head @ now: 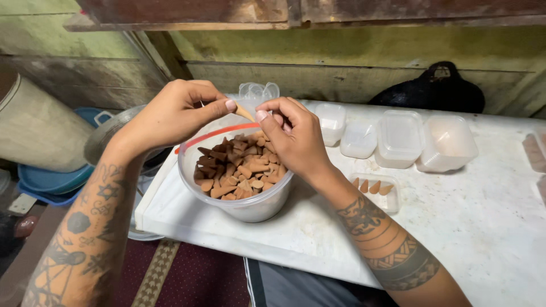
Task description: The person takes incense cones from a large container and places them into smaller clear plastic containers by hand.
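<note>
left hand (176, 113) pinching one cone (244, 112) | right hand (290, 133) fingers pinched at cone's tip | over tub (239, 199), table's (483, 227) near-left corner | grip lightly, avoid crumbling

Most of the small brown cone (244, 112) is covered by the fingertips of the left hand (173, 113) and the right hand (293, 136), so how the grip closes on it cannot be made out. The far rim of the clear tub (239, 207) is hidden behind both hands, and the lower layers of cones (242, 167) in it are buried under the top ones. The shallow tray (378, 193) is partly masked by the right forearm. The containers at the right edge (537, 150) are cut off by the frame, as is the counter (483, 227). The black bag (432, 91) is too dark for detail.
</note>
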